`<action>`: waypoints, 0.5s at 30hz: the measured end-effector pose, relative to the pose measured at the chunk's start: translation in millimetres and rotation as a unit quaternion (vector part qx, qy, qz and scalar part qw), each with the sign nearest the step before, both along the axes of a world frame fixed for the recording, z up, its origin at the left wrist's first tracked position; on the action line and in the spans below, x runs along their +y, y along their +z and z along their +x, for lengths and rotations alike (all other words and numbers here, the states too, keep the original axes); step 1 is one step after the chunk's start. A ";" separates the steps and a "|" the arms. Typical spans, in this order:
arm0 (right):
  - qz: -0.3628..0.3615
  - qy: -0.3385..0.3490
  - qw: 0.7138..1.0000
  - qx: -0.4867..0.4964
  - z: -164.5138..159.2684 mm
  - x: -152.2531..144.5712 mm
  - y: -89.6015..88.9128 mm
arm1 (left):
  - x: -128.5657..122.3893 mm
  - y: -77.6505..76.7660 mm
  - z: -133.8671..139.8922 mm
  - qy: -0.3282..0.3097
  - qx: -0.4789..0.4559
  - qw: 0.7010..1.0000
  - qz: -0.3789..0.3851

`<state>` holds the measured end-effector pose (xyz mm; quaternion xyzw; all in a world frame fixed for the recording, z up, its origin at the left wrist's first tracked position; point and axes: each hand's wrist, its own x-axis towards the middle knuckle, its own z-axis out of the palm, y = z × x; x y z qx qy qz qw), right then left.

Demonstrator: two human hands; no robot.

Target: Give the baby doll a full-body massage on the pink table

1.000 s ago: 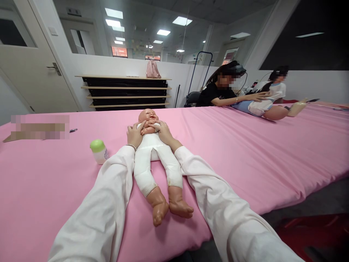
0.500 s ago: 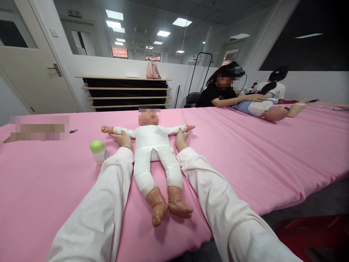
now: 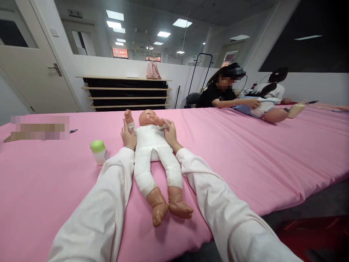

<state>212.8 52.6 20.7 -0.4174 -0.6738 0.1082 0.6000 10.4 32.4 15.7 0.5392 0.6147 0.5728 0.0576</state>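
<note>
The doll (image 3: 150, 140) lay on its back across pink cloth (image 3: 245, 156), feet toward the near edge. A green-lidded jar (image 3: 99, 153) stood to its left. My left hand (image 3: 128, 136) wrapped the doll's raised arm on the left; my right hand (image 3: 170, 134) clasped the other, bent toward its mouth. Farther off, right, sat a person in black (image 3: 214, 96); a pink backpack (image 3: 153, 70) rested beyond.

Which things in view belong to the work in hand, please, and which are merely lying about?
In use:
doll, its arms touched by the left hand and right hand
pink sheet beneath it

Apparently just lying about:
green-capped bottle, untouched
pink backpack
</note>
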 end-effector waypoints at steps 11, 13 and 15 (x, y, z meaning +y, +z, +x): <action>0.011 0.015 0.976 -0.217 -10.0 -7.9 9.6 | 2.9 -1.2 6.6 -0.071 0.200 0.976 -0.048; 0.007 0.012 0.982 -0.190 -8.9 -7.6 7.6 | 3.5 -2.2 6.3 -0.074 0.177 0.981 -0.034; 0.000 0.005 0.993 -0.118 -5.8 -4.9 3.3 | 6.0 -4.9 3.8 -0.063 0.113 0.992 -0.011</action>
